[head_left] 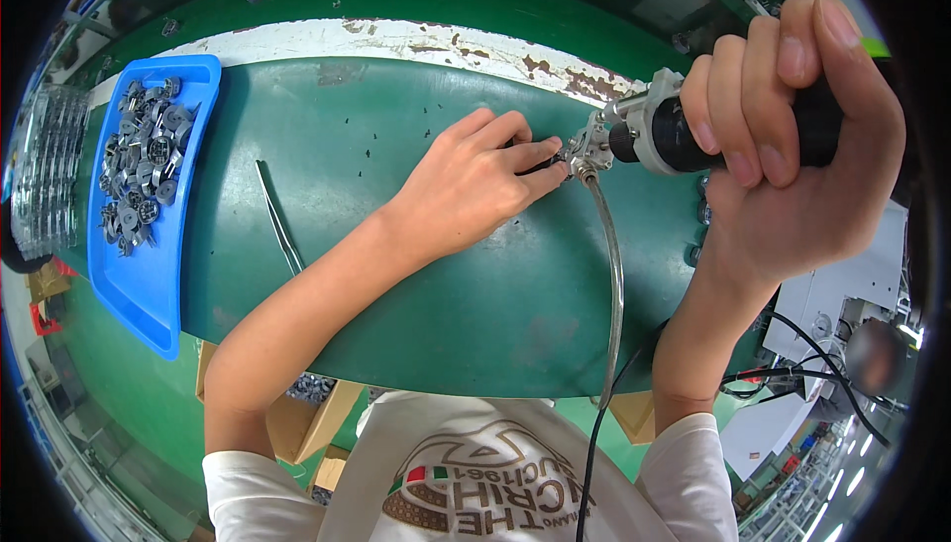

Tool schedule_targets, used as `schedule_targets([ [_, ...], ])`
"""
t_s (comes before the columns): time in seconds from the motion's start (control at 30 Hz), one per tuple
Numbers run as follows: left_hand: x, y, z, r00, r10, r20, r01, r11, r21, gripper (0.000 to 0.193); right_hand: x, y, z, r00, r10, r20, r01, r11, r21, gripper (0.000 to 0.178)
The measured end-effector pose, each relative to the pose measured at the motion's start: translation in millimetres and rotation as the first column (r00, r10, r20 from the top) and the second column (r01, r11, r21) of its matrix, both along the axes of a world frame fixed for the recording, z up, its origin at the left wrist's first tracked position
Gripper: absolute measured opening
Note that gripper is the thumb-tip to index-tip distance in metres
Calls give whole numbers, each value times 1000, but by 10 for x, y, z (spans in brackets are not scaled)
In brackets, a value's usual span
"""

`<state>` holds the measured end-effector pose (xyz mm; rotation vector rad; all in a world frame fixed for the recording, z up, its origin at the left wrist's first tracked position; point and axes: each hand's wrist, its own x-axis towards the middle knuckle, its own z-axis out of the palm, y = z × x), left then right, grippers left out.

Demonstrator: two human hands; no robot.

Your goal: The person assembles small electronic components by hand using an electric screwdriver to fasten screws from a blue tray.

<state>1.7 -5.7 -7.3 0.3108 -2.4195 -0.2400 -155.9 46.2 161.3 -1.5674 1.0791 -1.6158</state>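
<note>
My right hand [792, 136] is wrapped around the black body of a powered screwdriver [684, 136], held up at the right. A metal nose piece [591, 144] sits at its tip, and a clear hose [616, 274] runs down from it toward me. Beneath the tip, my left hand [475, 185] is closed, thumb and fingers pinching a small dark part that the fingers mostly hide. The nose piece is right at those fingertips; whether it touches the part I cannot tell. A pair of tweezers [277, 217] lies on the green mat left of my left forearm.
A blue tray [198, 96] of small round metal parts [149, 156] stands at the left, beside stacked clear plastic trays [50, 170]. Tiny dark bits are scattered on the green mat [327, 146]. Black cables [812, 344] hang at the right. Below the table edge is a cardboard box [332, 418].
</note>
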Motion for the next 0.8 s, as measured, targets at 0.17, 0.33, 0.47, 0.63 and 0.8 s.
schedule_targets([
  [0.17, 2, 0, 0, 1000, -4, 4, 4, 1000, -1, 26, -37, 11, 59, 999, 22, -45, -19, 997, 69, 26],
  [0.33, 2, 8, 4, 1000, -5, 2, 5, 1000, -8, 26, -3, -26, -8, 999, 4, 40, -5, 999, 35, 28],
  [0.47, -21, 25, 21, 1000, 0, 1, 0, 1000, -20, 26, -11, -57, 0, 999, -22, 46, 20, 999, 45, 31],
  [0.63, -7, 25, 13, 1000, 12, 14, -12, 1000, -19, 25, -90, -135, -197, 988, 4, 156, 4, 999, -51, 33],
  [0.8, -33, 18, 34, 1000, 3, 18, -3, 1000, -29, 26, -74, 22, 20, 993, -20, 112, 17, 999, 30, 30],
])
